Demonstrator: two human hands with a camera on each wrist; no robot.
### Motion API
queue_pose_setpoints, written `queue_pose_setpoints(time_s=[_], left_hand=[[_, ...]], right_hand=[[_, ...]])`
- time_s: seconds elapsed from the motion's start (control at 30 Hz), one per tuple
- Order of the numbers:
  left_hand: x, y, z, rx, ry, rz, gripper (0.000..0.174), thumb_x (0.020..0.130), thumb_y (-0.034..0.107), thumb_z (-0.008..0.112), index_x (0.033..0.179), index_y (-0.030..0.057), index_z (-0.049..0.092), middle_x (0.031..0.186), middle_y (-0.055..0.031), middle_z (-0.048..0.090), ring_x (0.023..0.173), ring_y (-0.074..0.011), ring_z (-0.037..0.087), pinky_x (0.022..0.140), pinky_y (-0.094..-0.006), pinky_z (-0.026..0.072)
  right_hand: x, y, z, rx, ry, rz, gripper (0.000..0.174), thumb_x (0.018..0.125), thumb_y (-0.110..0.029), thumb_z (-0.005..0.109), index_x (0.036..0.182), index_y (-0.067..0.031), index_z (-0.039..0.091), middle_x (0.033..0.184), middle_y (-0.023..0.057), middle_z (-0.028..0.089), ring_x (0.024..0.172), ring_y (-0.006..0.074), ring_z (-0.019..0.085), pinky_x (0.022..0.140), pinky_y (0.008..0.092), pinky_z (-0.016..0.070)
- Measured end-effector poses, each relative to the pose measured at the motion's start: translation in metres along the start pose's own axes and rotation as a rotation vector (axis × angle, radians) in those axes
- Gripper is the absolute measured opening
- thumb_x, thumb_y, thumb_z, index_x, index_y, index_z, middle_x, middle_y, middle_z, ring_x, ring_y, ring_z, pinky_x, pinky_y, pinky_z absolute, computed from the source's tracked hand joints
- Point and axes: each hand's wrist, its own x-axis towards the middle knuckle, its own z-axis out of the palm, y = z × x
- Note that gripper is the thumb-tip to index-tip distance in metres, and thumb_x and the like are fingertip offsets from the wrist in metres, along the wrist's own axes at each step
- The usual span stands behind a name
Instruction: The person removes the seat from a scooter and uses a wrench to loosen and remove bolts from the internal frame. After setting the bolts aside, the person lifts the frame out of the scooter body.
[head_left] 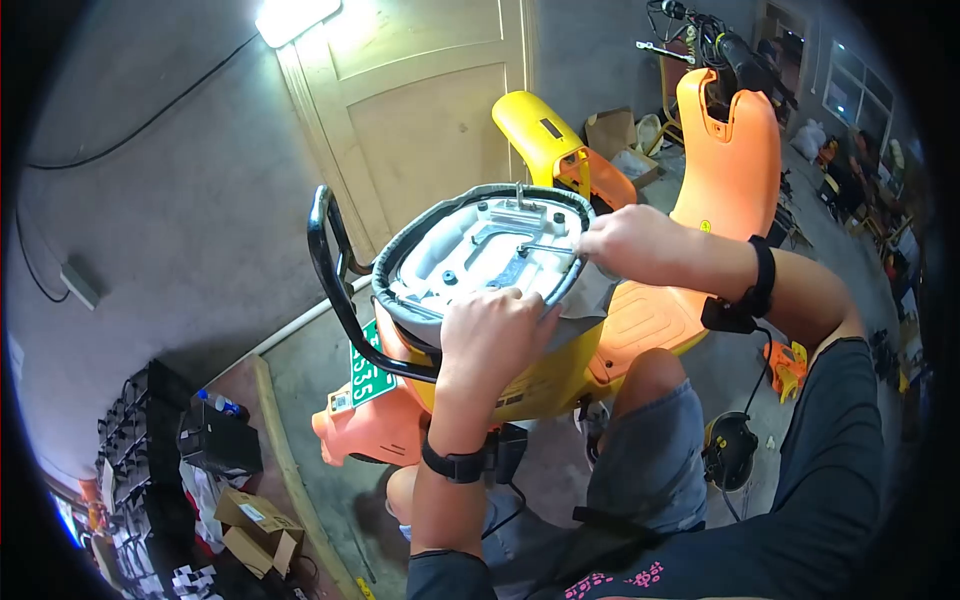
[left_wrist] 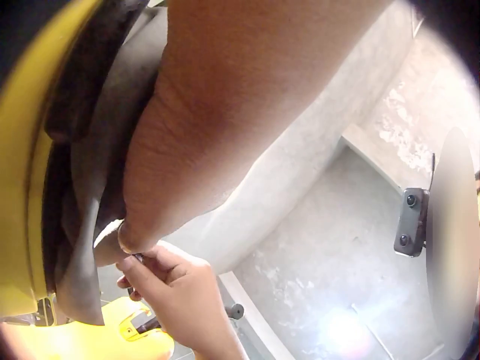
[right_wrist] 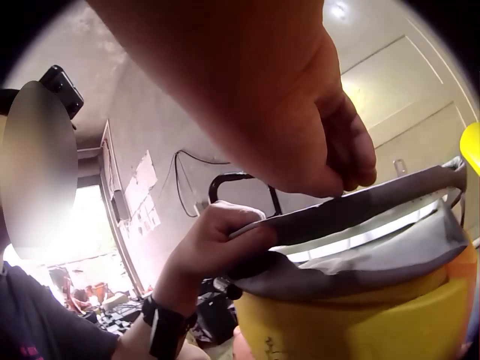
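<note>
An upturned seat (head_left: pixel 425 268) with a white underside and a dark grey cover edge lies over a yellow and orange scooter (head_left: pixel 545 390). My left hand (head_left: pixel 497 330) grips its near rim, and the right wrist view shows the thumb side of that hand (right_wrist: pixel 225 232) at the cover's edge. At the far right of the rim, my right hand (head_left: pixel 630 240) pinches a thin metal hex key (head_left: pixel 548 249). The key's bent end meets a bolt beside the metal hinge bracket (head_left: pixel 515 213). In the left wrist view, the right fingers (left_wrist: pixel 150 281) are bunched together.
A black grab rail (head_left: pixel 325 250) curves up left of the seat, above a green number plate (head_left: pixel 372 375). Behind stand a yellow body panel (head_left: pixel 530 125) and an orange one (head_left: pixel 735 150). Cardboard boxes (head_left: pixel 250 530) and a black case (head_left: pixel 220 440) sit lower left.
</note>
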Motion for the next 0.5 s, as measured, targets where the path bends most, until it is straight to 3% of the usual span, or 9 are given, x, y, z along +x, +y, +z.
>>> queue_pose_setpoints(time_s=[0.07,0.1,0.13,0.23,0.27,0.33,0.37,0.47,0.5], left_hand=[[0.0,0.001,0.0,0.019,0.001,0.0,0.038,0.091,0.042,0.065,0.071,0.0103,0.069,0.066,-0.0078,0.067,0.059,-0.0275,0.067,0.055,-0.04,0.0514],[0.0,0.001,-0.001,0.034,0.001,-0.008,0.038,0.091,0.042,0.065,0.07,0.0103,0.068,0.066,-0.0074,0.066,0.059,-0.0274,0.067,0.054,-0.04,0.0509],[-0.001,0.002,-0.001,0.038,0.002,-0.005,0.038,0.091,0.042,0.065,0.07,0.0103,0.068,0.066,-0.0074,0.066,0.059,-0.0274,0.067,0.054,-0.04,0.0509],[-0.001,0.001,0.0,0.042,0.007,0.004,0.032,0.091,0.039,0.066,0.073,0.0119,0.07,0.066,-0.0067,0.067,0.061,-0.0257,0.068,0.056,-0.0398,0.0529],[-0.001,0.0,0.001,0.038,0.015,0.004,0.036,0.091,0.041,0.065,0.071,0.0114,0.069,0.065,-0.0066,0.066,0.06,-0.0263,0.067,0.055,-0.0398,0.0517],[-0.001,0.0,0.002,0.038,0.025,0.005,0.039,0.091,0.043,0.064,0.07,0.011,0.068,0.065,-0.0065,0.066,0.058,-0.027,0.066,0.054,-0.0398,0.0505],[-0.001,0.0,0.002,0.036,0.019,0.0,0.039,0.091,0.044,0.064,0.07,0.0111,0.068,0.065,-0.0065,0.066,0.059,-0.0268,0.067,0.054,-0.0396,0.0507],[-0.001,0.001,0.0,0.037,0.002,-0.006,0.038,0.091,0.043,0.064,0.071,0.0112,0.069,0.066,-0.0067,0.067,0.06,-0.0263,0.067,0.054,-0.0394,0.0512],[-0.001,0.002,-0.001,0.034,-0.015,-0.008,0.038,0.091,0.043,0.064,0.072,0.0111,0.069,0.066,-0.0068,0.067,0.06,-0.0261,0.068,0.054,-0.0392,0.0515]], right_hand=[[-0.001,0.019,0.003,0.199,-0.066,0.136,0.021,0.083,-0.008,0.071,0.103,-0.0045,0.072,0.084,0.0145,0.071,0.08,0.0311,0.07,0.069,0.0366,0.0561],[-0.001,0.031,0.007,0.344,-0.068,0.188,0.022,0.085,-0.009,0.073,0.106,-0.0033,0.074,0.081,0.0144,0.072,0.074,0.0258,0.072,0.065,0.0353,0.0555],[0.001,0.037,0.006,0.344,-0.063,0.189,0.022,0.085,-0.009,0.073,0.106,-0.0033,0.074,0.081,0.0144,0.072,0.074,0.0258,0.072,0.065,0.0353,0.0555],[0.014,0.062,0.014,0.621,-0.339,0.639,0.02,0.088,-0.009,0.071,0.106,0.0004,0.073,0.077,0.0069,0.07,0.063,0.0121,0.066,0.058,0.0298,0.0537],[0.02,0.073,0.023,0.618,-0.337,0.634,0.02,0.088,-0.009,0.071,0.106,0.0004,0.073,0.077,0.0069,0.07,0.063,0.0121,0.066,0.058,0.0298,0.0537],[0.033,0.085,0.03,0.795,-0.397,0.808,0.024,0.087,-0.01,0.072,0.107,0.0028,0.072,0.075,0.006,0.069,0.06,0.0128,0.063,0.057,0.0276,0.0534],[0.038,0.09,0.033,0.929,-0.391,0.882,0.028,0.089,-0.019,0.072,0.104,0.0047,0.071,0.072,0.0031,0.063,0.056,0.0117,0.058,0.053,0.0272,0.0498],[0.073,0.094,0.046,0.924,-0.285,1.029,0.032,0.092,-0.031,0.07,0.095,-0.0002,0.063,0.067,0.0018,0.056,0.049,0.0117,0.052,0.047,0.027,0.0449],[0.085,0.088,0.038,0.726,-0.34,1.005,0.037,0.095,-0.039,0.065,0.094,-0.0029,0.058,0.067,0.0013,0.053,0.047,0.0121,0.049,0.045,0.0283,0.0433]])
